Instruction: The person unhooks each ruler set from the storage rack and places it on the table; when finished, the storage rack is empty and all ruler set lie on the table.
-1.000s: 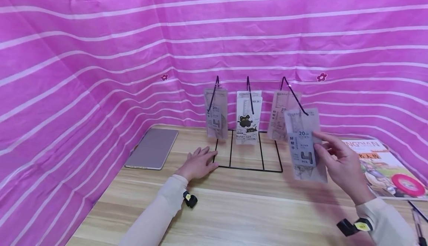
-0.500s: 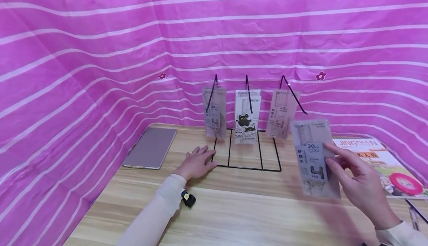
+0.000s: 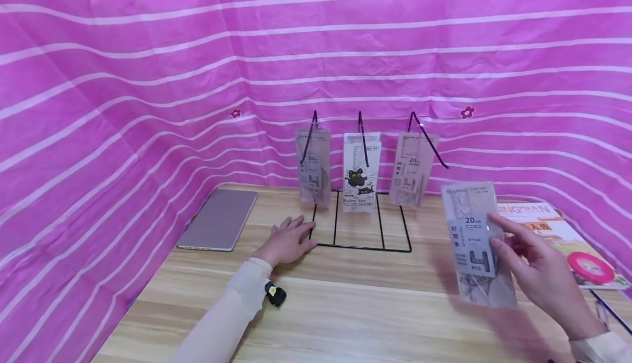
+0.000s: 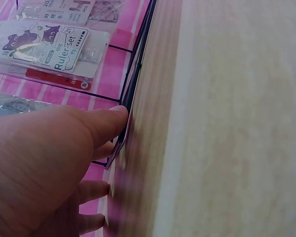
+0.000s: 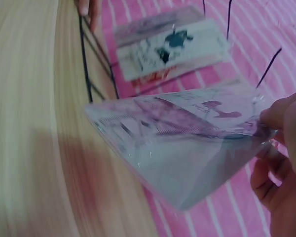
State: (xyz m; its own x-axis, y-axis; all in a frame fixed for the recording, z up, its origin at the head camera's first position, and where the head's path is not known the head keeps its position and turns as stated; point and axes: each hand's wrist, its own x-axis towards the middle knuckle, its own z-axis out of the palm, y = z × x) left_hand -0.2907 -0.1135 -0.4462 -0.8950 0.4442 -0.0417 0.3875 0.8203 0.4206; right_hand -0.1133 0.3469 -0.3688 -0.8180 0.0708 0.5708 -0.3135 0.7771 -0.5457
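Wood table, pink striped cloth behind. Left hand flat, relaxed, apparently touching the wire rack. Right hand pinches a ruler pack.

pen cut off at edge, packet print blurred

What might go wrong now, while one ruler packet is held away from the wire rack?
The right hand pinches the clear plastic ruler packet only at its edge, so it may slip onto the wooden table. The left hand rests flat against the black wire rack; a nudge might shake the three hanging packets.
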